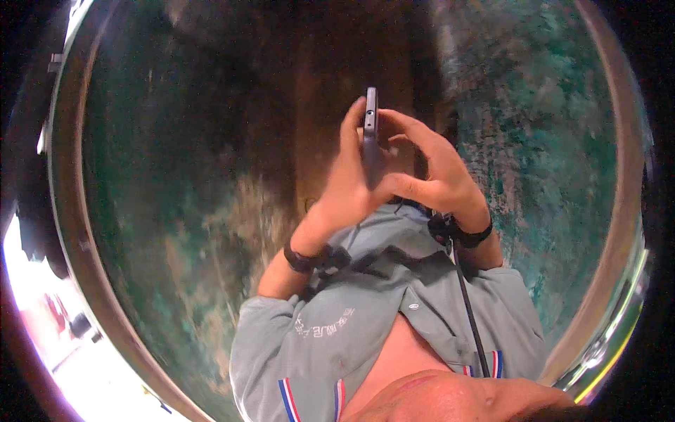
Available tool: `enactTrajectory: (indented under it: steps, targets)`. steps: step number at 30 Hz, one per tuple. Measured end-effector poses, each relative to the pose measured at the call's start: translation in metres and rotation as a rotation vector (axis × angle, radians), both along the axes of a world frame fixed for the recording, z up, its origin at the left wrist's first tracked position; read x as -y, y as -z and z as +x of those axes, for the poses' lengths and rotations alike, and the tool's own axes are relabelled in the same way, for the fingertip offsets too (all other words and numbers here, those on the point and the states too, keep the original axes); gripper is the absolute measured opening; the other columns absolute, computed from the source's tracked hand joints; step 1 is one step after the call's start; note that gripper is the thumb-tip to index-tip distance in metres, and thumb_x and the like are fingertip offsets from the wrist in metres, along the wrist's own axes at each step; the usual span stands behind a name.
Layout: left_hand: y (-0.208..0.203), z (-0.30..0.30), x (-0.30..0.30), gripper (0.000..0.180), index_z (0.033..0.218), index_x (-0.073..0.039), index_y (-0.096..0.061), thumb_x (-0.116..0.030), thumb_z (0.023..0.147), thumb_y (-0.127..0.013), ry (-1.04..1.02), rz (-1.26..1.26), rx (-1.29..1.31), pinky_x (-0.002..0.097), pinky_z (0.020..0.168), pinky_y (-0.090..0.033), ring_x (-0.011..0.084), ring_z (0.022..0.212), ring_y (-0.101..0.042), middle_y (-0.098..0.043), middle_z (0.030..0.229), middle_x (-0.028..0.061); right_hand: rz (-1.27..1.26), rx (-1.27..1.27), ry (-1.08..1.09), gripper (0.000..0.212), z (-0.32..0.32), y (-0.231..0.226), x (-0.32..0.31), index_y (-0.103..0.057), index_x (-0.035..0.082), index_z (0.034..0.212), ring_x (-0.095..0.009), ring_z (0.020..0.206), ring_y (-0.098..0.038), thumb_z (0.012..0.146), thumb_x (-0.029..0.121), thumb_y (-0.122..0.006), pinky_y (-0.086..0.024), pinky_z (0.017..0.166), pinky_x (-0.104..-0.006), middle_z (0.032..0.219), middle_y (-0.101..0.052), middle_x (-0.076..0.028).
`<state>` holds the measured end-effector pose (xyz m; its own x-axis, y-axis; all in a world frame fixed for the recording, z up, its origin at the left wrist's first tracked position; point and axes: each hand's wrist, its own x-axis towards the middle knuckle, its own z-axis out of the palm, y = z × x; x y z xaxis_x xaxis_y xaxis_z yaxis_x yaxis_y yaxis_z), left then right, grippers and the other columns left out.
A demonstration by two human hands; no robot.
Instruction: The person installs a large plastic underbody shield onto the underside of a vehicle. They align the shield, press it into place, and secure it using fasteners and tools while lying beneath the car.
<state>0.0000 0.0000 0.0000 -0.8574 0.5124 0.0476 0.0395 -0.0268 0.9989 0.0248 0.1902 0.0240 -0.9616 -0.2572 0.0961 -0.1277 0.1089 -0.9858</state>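
Note:
A smartphone [370, 116] stands upright on its edge to me, so its narrow grey side shows and its screen cannot be seen. My left hand [344, 186] grips it from the left, with fingers along its flat face. From the right, my right hand [446, 169] reaches round with bent fingers at the upper part and the thumb at the lower part. Both hands are closed about the phone in front of my body. A black band with a small dark device [316, 260] sits on my left wrist, and another black band [474, 235] is on the right one.
Behind the hands spreads a worn green and brown surface [176, 141]. Curved brownish edges [68, 162] bound it at left and right. A black cable [470, 316] runs down over my grey shirt. The lower left is glaringly bright.

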Motion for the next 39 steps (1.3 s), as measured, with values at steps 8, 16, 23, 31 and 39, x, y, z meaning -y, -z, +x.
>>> enactTrajectory:
  steps: [8, 16, 23, 31, 39]
  targets:
    - [0.048, 0.042, 0.113, 0.092, 0.157, -0.004, -0.037, -0.008, 0.072, -0.071, -0.356, -0.406, 0.298, 0.0332, 0.105, -0.045, 0.0192, 0.126, -0.054, -0.055, 0.141, 0.0048, -0.271, 0.152, 0.061, 0.046, -0.008, 0.056, -0.048, -0.057, -0.005, 0.139, -0.024, 0.116, -0.064, 0.097, 0.014, -0.061, -0.049, 0.103, -0.0373, 0.132, -0.066, -0.016]
    - [0.272, 0.238, 0.266, 0.070, 0.149, -0.005, -0.049, -0.025, 0.084, -0.067, 0.066, -1.048, 0.486, 0.0377, 0.100, -0.049, 0.0294, 0.114, -0.064, -0.068, 0.121, 0.0216, -0.339, 0.195, 0.324, 0.041, -0.014, 0.075, -0.146, -0.058, -0.011, 0.134, -0.028, 0.113, -0.067, 0.107, 0.020, -0.051, -0.053, 0.098, -0.0397, 0.125, -0.068, -0.022]
    - [0.270, 0.326, 0.175, 0.075, 0.153, -0.005, -0.046, -0.025, 0.083, -0.067, 0.063, -0.708, 1.031, 0.0407, 0.100, -0.049, 0.0272, 0.112, -0.064, -0.067, 0.129, 0.0200, -0.582, 0.316, 0.298, 0.036, 0.008, 0.092, -0.219, -0.063, -0.007, 0.128, -0.025, 0.110, -0.064, 0.106, 0.021, -0.056, -0.052, 0.097, -0.0394, 0.122, -0.066, -0.019]
    - [0.250, 0.267, 0.101, 0.074, 0.153, -0.005, -0.046, -0.028, 0.085, -0.066, 0.056, -0.814, 0.839, 0.0418, 0.102, -0.048, 0.0294, 0.114, -0.062, -0.065, 0.132, 0.0208, -0.236, 0.017, 0.383, 0.029, -0.028, 0.110, -0.214, -0.063, -0.006, 0.127, -0.021, 0.103, -0.063, 0.106, 0.013, -0.057, -0.053, 0.090, -0.0358, 0.117, -0.066, -0.013]
    - [0.257, 0.212, 0.064, 0.071, 0.152, -0.005, -0.047, -0.031, 0.088, -0.064, 0.047, -0.840, 0.685, 0.0426, 0.104, -0.047, 0.0319, 0.119, -0.060, -0.062, 0.135, 0.0224, -0.459, 0.179, 0.143, 0.021, -0.088, 0.096, -0.185, -0.067, -0.002, 0.118, -0.016, 0.092, -0.063, 0.105, 0.013, -0.059, -0.052, 0.080, -0.0288, 0.105, -0.068, -0.008]
